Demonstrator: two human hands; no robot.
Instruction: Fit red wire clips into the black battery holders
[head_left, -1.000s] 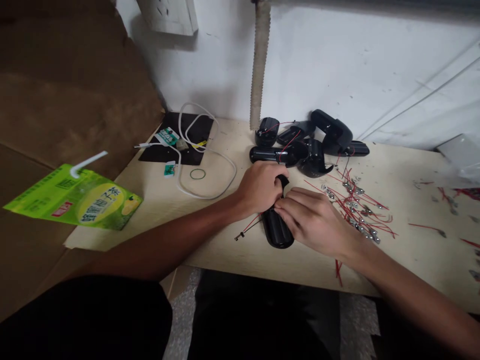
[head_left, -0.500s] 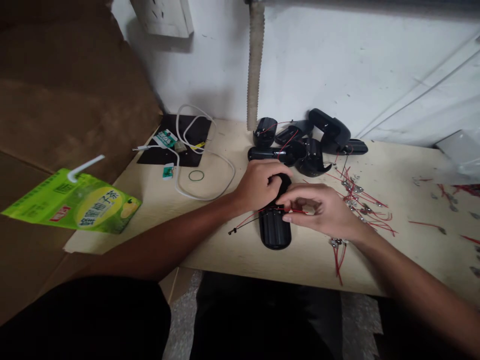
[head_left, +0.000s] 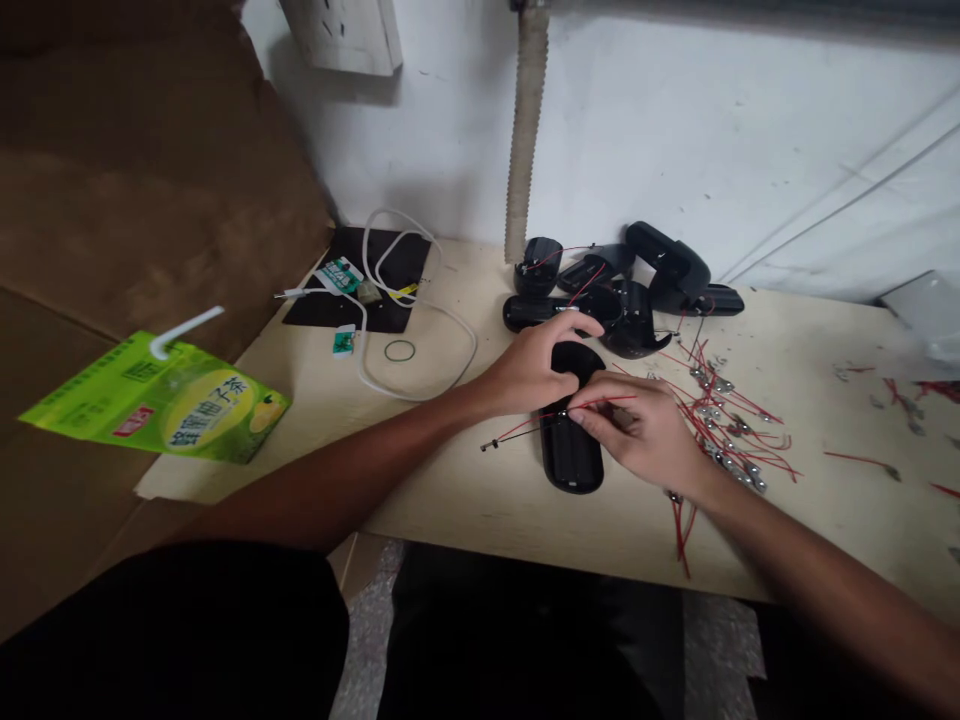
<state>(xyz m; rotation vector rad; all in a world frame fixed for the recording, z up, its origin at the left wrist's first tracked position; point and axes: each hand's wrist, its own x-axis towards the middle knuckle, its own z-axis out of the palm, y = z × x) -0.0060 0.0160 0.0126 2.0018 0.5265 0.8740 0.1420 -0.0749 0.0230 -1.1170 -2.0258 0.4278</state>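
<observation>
A long black plastic case (head_left: 574,455) with rounded ends lies on the table in front of me, its near end towards me. My left hand (head_left: 536,365) is curled around its far part, thumb on the case and fingers arched over the far end. My right hand (head_left: 637,425) pinches a thin red wire (head_left: 611,401) between thumb and forefinger at the middle of the case. A thin black wire (head_left: 517,433) and a red one run out to the left, ending in a small dark connector (head_left: 489,446) above the tabletop.
Several black plastic cases (head_left: 630,315) are heaped near the wall. Red wires with metal contacts (head_left: 724,410) lie to the right. On the left are a white cable (head_left: 472,350), a black sheet (head_left: 390,318), a green rubber band (head_left: 400,350) and a green drink pouch (head_left: 217,400) with a straw.
My left hand's fingers have loosened from a tight curl and spread over the far end. The case shows a smoother face than before. The red wire now shows above my right fingers.
</observation>
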